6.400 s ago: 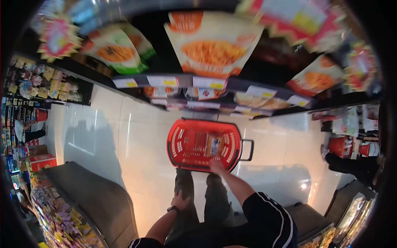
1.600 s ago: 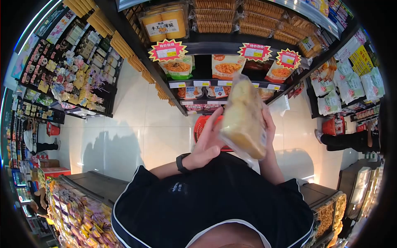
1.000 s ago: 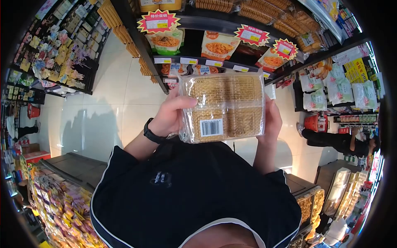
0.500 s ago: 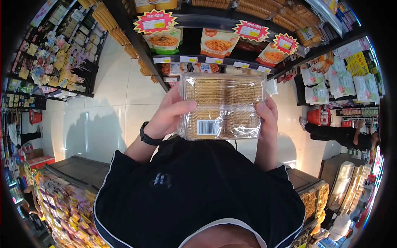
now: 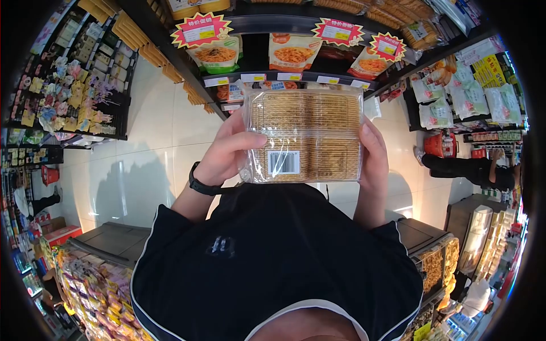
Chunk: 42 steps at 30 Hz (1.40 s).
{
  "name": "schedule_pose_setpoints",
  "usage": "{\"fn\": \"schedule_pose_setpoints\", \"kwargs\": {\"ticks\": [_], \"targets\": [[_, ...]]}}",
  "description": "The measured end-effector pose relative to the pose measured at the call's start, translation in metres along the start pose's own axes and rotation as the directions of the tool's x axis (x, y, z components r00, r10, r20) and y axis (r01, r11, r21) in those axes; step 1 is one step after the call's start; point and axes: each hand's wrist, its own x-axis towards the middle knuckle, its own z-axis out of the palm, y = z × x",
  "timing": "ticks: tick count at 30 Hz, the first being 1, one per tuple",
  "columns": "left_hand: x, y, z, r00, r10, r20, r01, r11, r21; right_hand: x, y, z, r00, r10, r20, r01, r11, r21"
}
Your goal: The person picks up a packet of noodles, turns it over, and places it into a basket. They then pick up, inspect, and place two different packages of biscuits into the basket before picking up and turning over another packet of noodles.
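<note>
A clear plastic pack of stacked brown biscuits [image 5: 334,113] is held up in front of my chest, its barcode label at the lower left. My left hand [image 5: 232,150] grips the pack's left edge, thumb over the front; a black band is on that wrist. At the right edge my right hand [image 5: 372,152] is closed on the same pack, thumb against its side and the other fingers mostly hidden. Just beyond the pack is a dark shelf [image 5: 250,24] with pouches of food [image 5: 294,54] and star-shaped price signs [image 5: 339,32].
Bagged goods [image 5: 469,105] hang on a rack at the right. A person in dark clothes [image 5: 460,169] stands near a red basket [image 5: 441,145]. Hanging accessories [image 5: 74,99] fill a left rack. Behind me are a bin of wrapped snacks [image 5: 99,290] and dark counters [image 5: 116,240].
The pack has tilted a little and shifted slightly up and left, with less glare on it. My right thumb has slid from its front towards its edge. The shelf view has shifted slightly left.
</note>
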Motion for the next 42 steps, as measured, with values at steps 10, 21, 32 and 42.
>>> {"fn": "schedule_pose_setpoints", "kwargs": {"ticks": [10, 21, 32, 42], "targets": [[-0.002, 0.008, 0.001, 0.999, -0.021, -0.036, 0.02, 0.999, -0.041, 0.007, 0.006, 0.001, 0.999, 0.037, -0.037, -0.036, 0.998, 0.045], [-0.006, 0.012, -0.003, 0.999, 0.034, -0.012, -0.034, 0.999, 0.031, 0.007, 0.007, 0.007, 0.999, -0.032, 0.032, 0.032, 0.999, -0.027], [-0.004, 0.014, -0.002, 0.999, 0.048, 0.018, -0.049, 0.999, 0.022, 0.005, 0.005, 0.013, 0.997, -0.074, 0.009, 0.074, 0.997, -0.03], [0.003, 0.014, -0.002, 0.994, -0.096, -0.054, 0.09, 0.99, -0.108, 0.003, 0.0, 0.006, 0.999, 0.049, -0.01, -0.048, 0.994, 0.101]]}}
